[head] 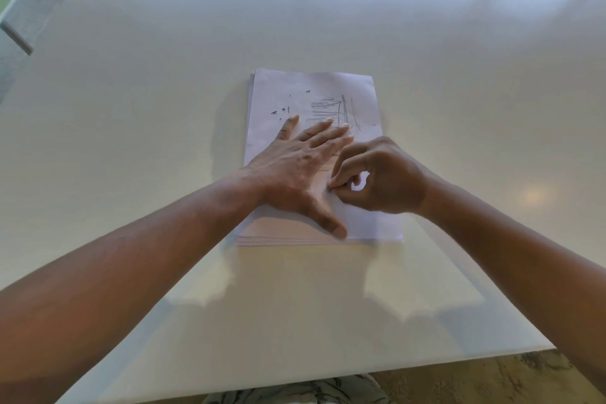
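- White rectangular pile of paper sheets (314, 84) is placed in the middle of the pale glossy table (147, 125).
- The left hand (295, 170) is laid flat on the top sheet, with the fingers straight and spread.
- The right hand (383, 180) is curled just beside it, and a tiny dark piece (330, 188) is pinched between thumb and fingertips, low over the sheet. What it is cannot be told.
- Grey pencil scribbles (328, 108) and small dark bits (274, 112) are seen on the sheet beyond the fingers.
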Action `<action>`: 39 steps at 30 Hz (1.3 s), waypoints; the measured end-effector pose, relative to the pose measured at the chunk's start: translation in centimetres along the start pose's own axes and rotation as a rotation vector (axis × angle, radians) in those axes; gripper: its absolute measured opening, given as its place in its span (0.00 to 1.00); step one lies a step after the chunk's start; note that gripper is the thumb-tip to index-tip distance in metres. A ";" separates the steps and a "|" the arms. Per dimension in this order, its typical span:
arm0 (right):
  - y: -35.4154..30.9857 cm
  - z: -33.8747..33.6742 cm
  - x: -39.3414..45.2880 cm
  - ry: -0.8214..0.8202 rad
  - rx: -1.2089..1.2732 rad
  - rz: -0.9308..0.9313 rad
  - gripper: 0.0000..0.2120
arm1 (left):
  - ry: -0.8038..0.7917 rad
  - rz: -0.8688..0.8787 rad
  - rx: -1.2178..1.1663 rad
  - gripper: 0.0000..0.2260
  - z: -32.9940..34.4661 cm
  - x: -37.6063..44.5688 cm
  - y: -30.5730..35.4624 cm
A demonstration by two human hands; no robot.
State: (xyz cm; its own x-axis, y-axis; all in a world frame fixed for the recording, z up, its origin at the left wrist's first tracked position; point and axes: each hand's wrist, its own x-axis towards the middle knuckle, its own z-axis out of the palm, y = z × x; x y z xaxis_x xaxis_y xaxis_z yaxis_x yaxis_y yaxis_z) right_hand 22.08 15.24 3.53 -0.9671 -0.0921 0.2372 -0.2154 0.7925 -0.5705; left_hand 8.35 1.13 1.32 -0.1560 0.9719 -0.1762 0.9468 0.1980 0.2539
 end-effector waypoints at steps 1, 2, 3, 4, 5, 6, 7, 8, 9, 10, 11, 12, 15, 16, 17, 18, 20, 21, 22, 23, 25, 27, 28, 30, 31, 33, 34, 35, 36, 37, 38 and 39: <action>0.5 -0.4 0.0 0.052 -0.021 0.045 0.02 | -0.003 -0.001 -0.006 0.70 0.0 -0.1 0.0; 1.0 -0.6 0.0 0.101 -0.044 0.088 0.03 | -0.004 0.001 -0.006 0.70 0.0 -0.1 -0.1; 1.1 -0.6 -0.1 0.138 -0.061 0.118 0.03 | -0.006 0.001 0.000 0.69 0.0 -0.1 -0.1; 1.0 -0.4 -0.2 0.161 -0.064 0.130 0.02 | -0.010 -0.001 0.005 0.69 -0.1 -0.1 0.0; 0.6 -0.1 -0.3 0.166 -0.058 0.129 0.02 | -0.012 -0.001 0.008 0.70 -0.1 -0.1 0.0; 0.1 0.3 -0.3 0.152 -0.044 0.120 0.02 | -0.014 -0.001 0.010 0.70 -0.1 0.0 0.0; -0.4 0.7 -0.4 0.122 -0.030 0.111 0.02 | -0.014 0.000 0.012 0.70 -0.1 0.0 0.1; -0.8 0.9 -0.4 0.088 -0.020 0.106 0.02 | -0.014 -0.001 0.013 0.71 -0.1 0.1 0.1; -0.8 0.8 -0.5 0.067 -0.018 0.111 0.02 | -0.014 -0.002 0.012 0.71 -0.1 0.1 0.1; -0.5 0.5 -0.4 0.070 -0.024 0.127 0.02 | -0.012 -0.002 0.010 0.71 0.0 0.1 0.1; -0.1 0.0 -0.3 0.094 -0.037 0.157 0.02 | -0.010 -0.002 0.009 0.71 0.0 0.1 0.0; 0.4 -0.5 -0.3 0.132 -0.055 0.197 0.02 | -0.009 -0.001 0.008 0.71 0.1 0.1 -0.1; 0.4 -0.6 0.0 0.191 -0.070 0.259 0.03 | -0.004 0.001 0.008 0.71 0.0 0.0 -0.1; -0.2 -0.2 0.1 0.182 -0.064 0.228 0.03 | -0.002 0.001 0.014 0.71 -0.1 0.0 0.0; -0.9 0.5 0.2 0.156 -0.059 0.188 0.03 | 0.001 0.002 0.020 0.71 -0.1 0.1 0.0; -1.6 1.1 0.3 0.123 -0.047 0.155 0.03 | 0.006 0.003 0.025 0.71 0.0 0.1 0.1; -2.1 1.5 0.2 0.072 -0.013 0.151 0.03 | 0.011 0.005 0.025 0.71 0.1 0.2 0.1; -1.8 1.2 0.1 0.075 -0.004 0.171 0.03 | 0.008 0.005 0.023 0.71 0.1 0.2 0.1; -1.2 0.7 0.1 0.094 -0.007 0.196 0.03 | 0.006 0.005 0.020 0.71 0.1 0.1 0.1; -0.6 0.1 0.1 0.120 -0.022 0.223 0.04 | 0.004 0.003 0.016 0.71 0.0 0.0 0.0; 0.3 -0.8 0.0 0.164 -0.062 0.264 0.04 | 0.005 0.002 0.004 0.71 0.1 0.0 -0.1; 0.1 -0.6 0.1 0.153 -0.073 0.240 0.04 | 0.009 0.003 0.005 0.70 0.1 0.0 -0.1; -0.4 -0.2 0.1 0.120 -0.062 0.209 0.04 | 0.007 0.005 0.007 0.71 0.1 0.0 -0.1; -1.4 0.7 -0.1 0.047 -0.027 0.158 0.02 | 0.003 0.011 0.015 0.71 -0.1 0.0 0.0; -1.6 0.8 -0.2 0.030 -0.011 0.150 0.02 | 0.001 0.011 0.014 0.71 -0.1 0.0 0.0; -0.9 0.2 -0.3 0.068 -0.012 0.179 0.02 | -0.003 0.008 0.008 0.70 -0.1 0.0 0.1; -0.3 -0.3 -0.3 0.106 -0.029 0.209 0.03 | 0.000 0.006 0.005 0.70 0.0 0.0 0.0; 0.2 -0.6 -0.4 0.138 -0.044 0.238 0.03 | 0.004 0.003 0.000 0.70 0.0 0.0 -0.1; 0.4 -0.7 -0.5 0.160 -0.052 0.254 0.03 | 0.005 0.002 -0.002 0.70 0.1 -0.1 -0.1; 0.3 -0.6 -0.6 0.171 -0.052 0.252 0.03 | 0.004 0.002 0.003 0.70 0.1 0.0 -0.1; -0.1 -0.4 -0.7 0.167 -0.045 0.237 0.03 | 0.002 0.002 0.011 0.69 0.1 0.0 -0.1; -0.7 0.1 -0.7 0.147 -0.034 0.215 0.03 | -0.001 0.002 0.020 0.69 0.1 0.0 0.0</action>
State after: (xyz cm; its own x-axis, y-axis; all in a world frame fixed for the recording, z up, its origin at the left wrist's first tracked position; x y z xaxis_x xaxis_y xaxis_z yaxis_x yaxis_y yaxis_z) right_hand 22.91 14.74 3.69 -0.9596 0.1674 0.2259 0.0006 0.8045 -0.5939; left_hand 8.33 1.09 1.26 -0.1541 0.9722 -0.1763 0.9524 0.1937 0.2355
